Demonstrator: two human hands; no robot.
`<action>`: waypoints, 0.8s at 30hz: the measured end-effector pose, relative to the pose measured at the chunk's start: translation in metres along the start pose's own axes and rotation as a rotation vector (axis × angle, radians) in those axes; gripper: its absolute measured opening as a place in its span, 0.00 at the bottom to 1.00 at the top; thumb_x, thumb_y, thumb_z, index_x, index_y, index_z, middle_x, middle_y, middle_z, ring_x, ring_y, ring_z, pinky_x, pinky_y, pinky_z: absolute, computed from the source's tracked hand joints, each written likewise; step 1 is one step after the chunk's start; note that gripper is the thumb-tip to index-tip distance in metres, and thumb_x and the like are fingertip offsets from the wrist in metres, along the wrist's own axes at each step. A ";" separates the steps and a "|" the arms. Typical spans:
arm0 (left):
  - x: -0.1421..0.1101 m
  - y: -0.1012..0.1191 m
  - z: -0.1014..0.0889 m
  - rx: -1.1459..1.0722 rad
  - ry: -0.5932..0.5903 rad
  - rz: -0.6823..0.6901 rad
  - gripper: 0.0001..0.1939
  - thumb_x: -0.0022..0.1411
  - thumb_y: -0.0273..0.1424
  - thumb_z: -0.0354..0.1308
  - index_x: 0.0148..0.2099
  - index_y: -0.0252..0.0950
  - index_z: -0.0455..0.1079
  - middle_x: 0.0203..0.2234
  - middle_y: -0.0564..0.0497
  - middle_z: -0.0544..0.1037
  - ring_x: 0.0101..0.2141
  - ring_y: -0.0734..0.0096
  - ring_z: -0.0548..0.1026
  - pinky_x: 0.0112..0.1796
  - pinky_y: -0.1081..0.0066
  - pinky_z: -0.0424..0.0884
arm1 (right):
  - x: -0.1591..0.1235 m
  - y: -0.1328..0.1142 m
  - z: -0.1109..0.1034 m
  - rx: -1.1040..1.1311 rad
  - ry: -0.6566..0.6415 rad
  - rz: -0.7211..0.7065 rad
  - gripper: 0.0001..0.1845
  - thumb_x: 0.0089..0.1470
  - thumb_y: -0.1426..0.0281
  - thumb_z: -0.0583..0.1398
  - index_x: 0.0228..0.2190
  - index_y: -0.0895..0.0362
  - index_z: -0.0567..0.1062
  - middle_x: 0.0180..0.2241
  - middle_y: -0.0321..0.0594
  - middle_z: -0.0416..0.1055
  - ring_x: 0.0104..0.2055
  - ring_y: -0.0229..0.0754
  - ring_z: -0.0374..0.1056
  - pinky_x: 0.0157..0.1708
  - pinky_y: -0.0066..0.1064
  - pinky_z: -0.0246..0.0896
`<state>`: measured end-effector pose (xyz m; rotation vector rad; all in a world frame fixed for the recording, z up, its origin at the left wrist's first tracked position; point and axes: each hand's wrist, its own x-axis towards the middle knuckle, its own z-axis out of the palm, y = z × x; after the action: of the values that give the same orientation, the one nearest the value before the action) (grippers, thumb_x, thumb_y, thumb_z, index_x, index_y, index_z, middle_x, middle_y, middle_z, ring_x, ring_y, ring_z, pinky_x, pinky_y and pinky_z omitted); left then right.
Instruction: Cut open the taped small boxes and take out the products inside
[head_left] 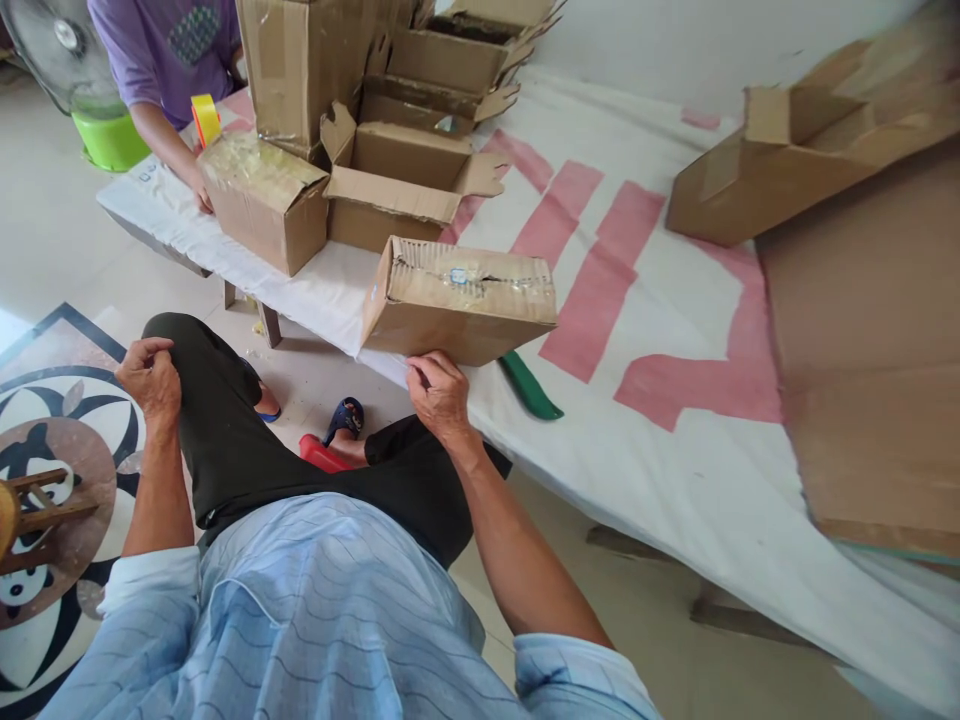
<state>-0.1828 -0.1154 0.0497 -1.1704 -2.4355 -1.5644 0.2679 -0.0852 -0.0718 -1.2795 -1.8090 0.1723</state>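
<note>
My left hand (152, 382) is held beside my left knee, its fingers curled into a loose pinch; whether anything small is in it is hidden. At the near edge of the table is a taped-up cardboard box (457, 305) with torn, ribbed patches on top and a small blue-and-white label. My right hand (439, 395) is right at the lower front edge of that box, fingers bent and closed; I cannot make out what they hold. A green curved object (531, 385), perhaps a handle, pokes out from beside the box.
Across the cloth-covered table (697, 450), a person in purple (169, 50) touches another closed box (259, 195) near a tape roll (205, 118). Open boxes (405, 175) are stacked behind. Larger cardboard (862, 330) stands at right. A fan (56, 45) and wooden stool (30, 505) are at left.
</note>
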 end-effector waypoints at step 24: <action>-0.022 0.060 0.009 -0.110 -0.129 0.097 0.11 0.53 0.22 0.57 0.31 0.39 0.81 0.25 0.54 0.76 0.26 0.71 0.68 0.31 0.68 0.63 | 0.014 -0.009 0.002 0.101 -0.035 0.124 0.12 0.66 0.72 0.60 0.38 0.51 0.86 0.37 0.44 0.81 0.40 0.49 0.74 0.48 0.39 0.75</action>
<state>-0.1278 -0.1076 0.0834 -1.4270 -2.3536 -1.6626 0.2595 -0.0776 -0.0599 -1.3247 -1.7280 0.3519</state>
